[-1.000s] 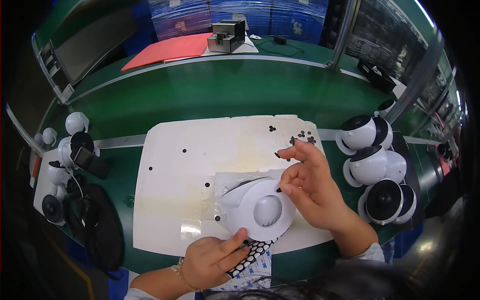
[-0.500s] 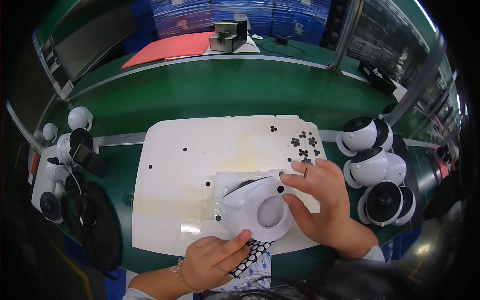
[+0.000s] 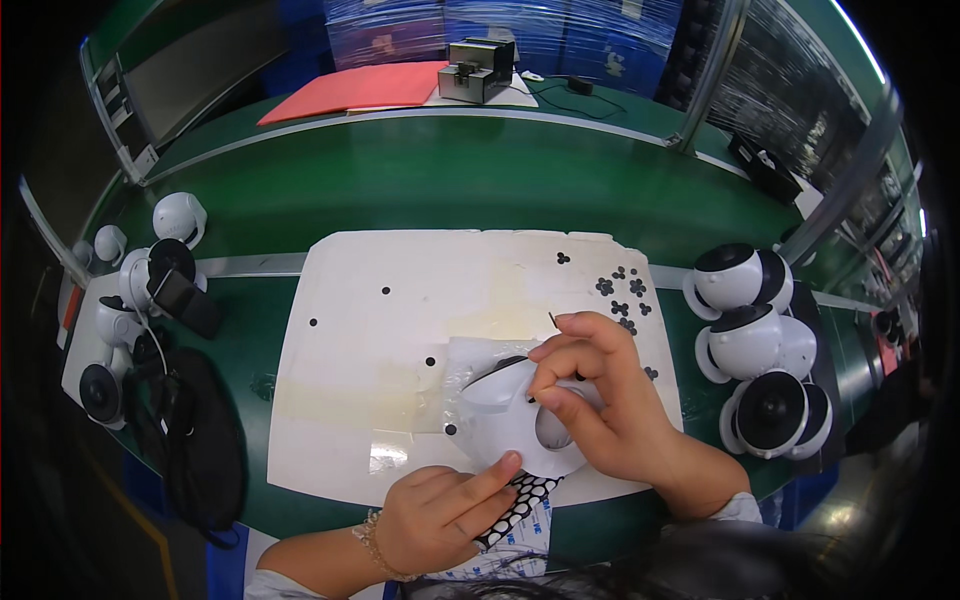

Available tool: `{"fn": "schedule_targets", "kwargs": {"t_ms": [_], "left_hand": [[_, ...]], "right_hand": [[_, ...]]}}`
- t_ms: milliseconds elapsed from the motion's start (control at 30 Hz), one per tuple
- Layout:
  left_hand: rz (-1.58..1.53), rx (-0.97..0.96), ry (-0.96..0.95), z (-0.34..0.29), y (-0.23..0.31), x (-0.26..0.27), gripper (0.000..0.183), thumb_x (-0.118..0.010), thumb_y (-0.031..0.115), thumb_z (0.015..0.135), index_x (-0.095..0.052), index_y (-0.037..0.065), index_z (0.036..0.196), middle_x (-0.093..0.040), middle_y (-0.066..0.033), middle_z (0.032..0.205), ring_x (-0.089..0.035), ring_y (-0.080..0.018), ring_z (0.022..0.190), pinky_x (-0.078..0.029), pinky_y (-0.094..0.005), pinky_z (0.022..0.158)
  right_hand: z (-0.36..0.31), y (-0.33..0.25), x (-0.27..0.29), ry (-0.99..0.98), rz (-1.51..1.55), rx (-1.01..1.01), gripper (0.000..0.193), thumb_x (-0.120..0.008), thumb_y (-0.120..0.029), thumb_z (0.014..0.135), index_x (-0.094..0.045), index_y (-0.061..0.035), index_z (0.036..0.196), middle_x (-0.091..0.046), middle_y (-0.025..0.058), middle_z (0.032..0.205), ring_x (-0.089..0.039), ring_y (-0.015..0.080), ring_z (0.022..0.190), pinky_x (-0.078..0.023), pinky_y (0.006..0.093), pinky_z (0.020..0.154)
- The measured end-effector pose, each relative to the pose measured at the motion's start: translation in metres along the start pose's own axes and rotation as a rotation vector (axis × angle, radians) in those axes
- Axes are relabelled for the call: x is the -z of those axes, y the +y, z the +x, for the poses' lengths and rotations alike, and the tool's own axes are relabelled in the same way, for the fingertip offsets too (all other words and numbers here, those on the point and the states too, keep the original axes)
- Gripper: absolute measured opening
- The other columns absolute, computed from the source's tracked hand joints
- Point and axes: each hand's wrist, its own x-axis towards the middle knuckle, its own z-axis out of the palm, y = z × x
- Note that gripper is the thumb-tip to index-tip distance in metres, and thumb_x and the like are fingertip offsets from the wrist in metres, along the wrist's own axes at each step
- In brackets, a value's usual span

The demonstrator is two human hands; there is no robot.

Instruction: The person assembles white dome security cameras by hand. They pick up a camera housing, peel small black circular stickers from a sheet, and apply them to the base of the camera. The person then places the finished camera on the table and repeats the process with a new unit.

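Observation:
A white, round-bodied camera (image 3: 490,405) with a ring-shaped base lies tilted on a clear plastic-wrapped pad (image 3: 455,365). My right hand (image 3: 615,400) is over its base, thumb and fingers closed together around a small dark pad (image 3: 532,400), mostly hidden. At the raised fingertip a thin black sliver (image 3: 553,320) sticks up. My left hand (image 3: 440,515) lies below the camera, one fingertip against the base's lower edge. Under its curled fingers is a black sheet with white round holes (image 3: 520,510), on printed white backing paper (image 3: 515,555); the left thumb is hidden.
The pale board (image 3: 340,400) carries scattered black round pads (image 3: 386,291) and clusters at its upper right (image 3: 628,290). Similar white cameras stand right (image 3: 745,340) and left (image 3: 118,320), beside a black cable (image 3: 178,400). A metal box (image 3: 478,70) sits on the back shelf.
My right hand has shifted left over the camera's base, and its spread fingers have drawn together. My left hand stays at the lower edge. The whole view has shifted slightly.

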Motion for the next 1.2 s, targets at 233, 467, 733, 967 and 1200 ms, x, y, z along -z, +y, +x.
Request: {"fn": "schedule_targets", "kwargs": {"t_ms": [233, 467, 733, 967, 1200], "left_hand": [[0.010, -0.012, -0.017, 0.000, 0.000, 0.000, 0.023, -0.063, 0.000, 0.060, -0.063, 0.002, 0.083, -0.055, -0.0113, 0.118, -0.054, -0.0135, 0.058, -0.043, -0.0245, 0.053], [0.014, -0.021, -0.008, 0.000, -0.002, -0.002, 0.025, -0.063, 0.000, 0.058, -0.063, 0.001, 0.082, -0.054, -0.0117, 0.119, -0.051, -0.0153, 0.054, -0.042, -0.0256, 0.051], [-0.045, 0.000, -0.008, -0.001, -0.005, -0.004, 0.031, -0.066, 0.003, 0.050, -0.063, 0.003, 0.081, -0.053, -0.0120, 0.121, -0.050, -0.0182, 0.052, -0.042, -0.0269, 0.050], [-0.076, 0.021, 0.002, -0.002, -0.005, -0.003, 0.032, -0.064, 0.002, 0.047, -0.063, 0.001, 0.080, -0.053, -0.0114, 0.121, -0.050, -0.0176, 0.052, -0.042, -0.0265, 0.051], [-0.059, 0.011, 0.029, -0.002, -0.005, -0.006, 0.031, -0.064, 0.003, 0.048, -0.063, 0.002, 0.079, -0.053, -0.0108, 0.121, -0.052, -0.0182, 0.055, -0.044, -0.0268, 0.054]], "right_hand": [[-0.010, 0.001, -0.006, 0.092, -0.214, 0.057, 0.043, -0.058, -0.001, 0.076, -0.043, -0.0067, 0.116, -0.059, 0.0019, 0.087, -0.053, 0.0228, 0.100, -0.026, 0.0414, 0.094], [-0.039, -0.007, 0.003, 0.120, -0.430, 0.123, 0.019, -0.066, -0.014, 0.074, -0.061, -0.0131, 0.092, -0.040, 0.0124, 0.129, -0.026, 0.0370, 0.127, -0.019, 0.0462, 0.100], [-0.052, -0.006, -0.005, -0.004, -0.149, -0.075, 0.006, -0.060, -0.016, 0.080, -0.060, -0.0105, 0.083, -0.023, 0.0183, 0.140, -0.009, 0.0412, 0.132, -0.011, 0.0470, 0.103], [-0.050, -0.006, -0.008, -0.005, -0.168, -0.074, 0.005, -0.059, -0.015, 0.081, -0.060, -0.0101, 0.083, -0.023, 0.0188, 0.140, -0.009, 0.0414, 0.131, -0.011, 0.0466, 0.103], [-0.050, -0.005, -0.009, 0.005, -0.156, -0.076, 0.005, -0.060, -0.015, 0.080, -0.059, -0.0101, 0.083, -0.024, 0.0190, 0.140, -0.010, 0.0409, 0.131, -0.012, 0.0463, 0.103]]}}
